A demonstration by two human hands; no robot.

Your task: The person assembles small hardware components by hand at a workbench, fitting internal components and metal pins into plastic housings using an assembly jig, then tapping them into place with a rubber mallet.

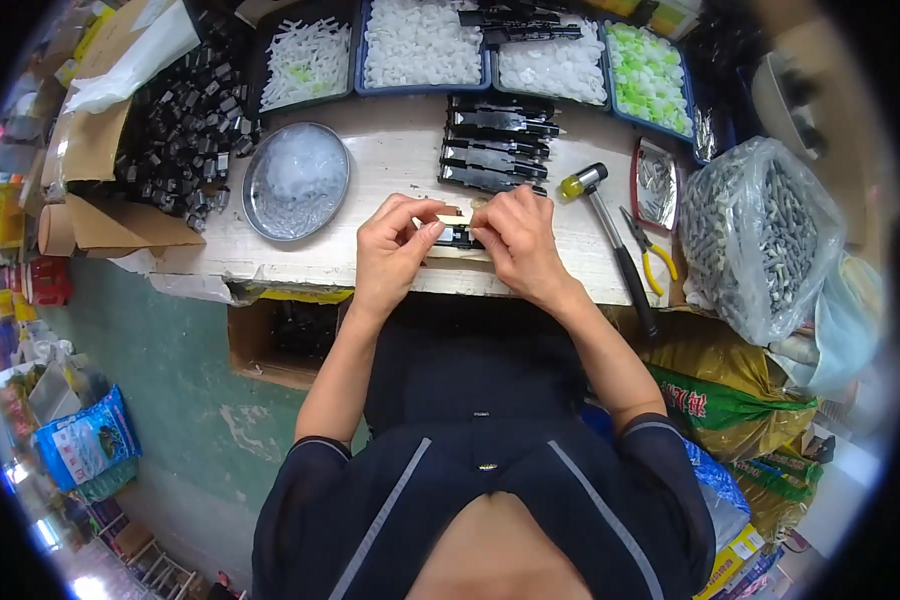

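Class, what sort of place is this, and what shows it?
Probably a small assembly workshop: trays of small parts, a hammer and pliers lie on one workbench.

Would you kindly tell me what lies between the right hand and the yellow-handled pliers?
In the head view, the hammer lies between the right hand and the yellow-handled pliers.

Large red characters [684,397] stand on the green band [738,411] of a gold sack [708,352] at the near right. Print on the blue packet [116,432] at the near left is too small to read.
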